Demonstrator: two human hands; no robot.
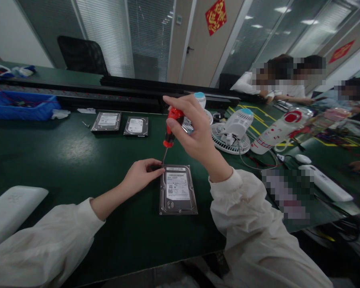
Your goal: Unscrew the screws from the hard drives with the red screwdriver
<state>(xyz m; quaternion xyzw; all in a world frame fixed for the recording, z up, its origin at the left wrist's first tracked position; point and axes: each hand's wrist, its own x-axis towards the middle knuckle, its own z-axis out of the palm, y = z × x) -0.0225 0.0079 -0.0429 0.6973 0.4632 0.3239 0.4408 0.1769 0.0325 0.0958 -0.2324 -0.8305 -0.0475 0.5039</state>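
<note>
A hard drive (180, 207) lies label side up on the green table in front of me. My right hand (197, 130) is closed around the red and black handle of a screwdriver (169, 138), held nearly upright above the drive. Its thin shaft runs down to the drive's far left corner. At that same corner my left hand (140, 175) grips the drive's edge, thumb and fingers close beside the screwdriver tip. The tip and any screw under it are too small to make out.
Two more hard drives (106, 121) (136, 126) lie farther back, left of a white fan (232, 136). A blue bin (22, 106) stands at the far left. A white object (15, 208) is near my left sleeve. A patterned bottle (273, 132) and a power strip (325, 183) are at right, with people beyond.
</note>
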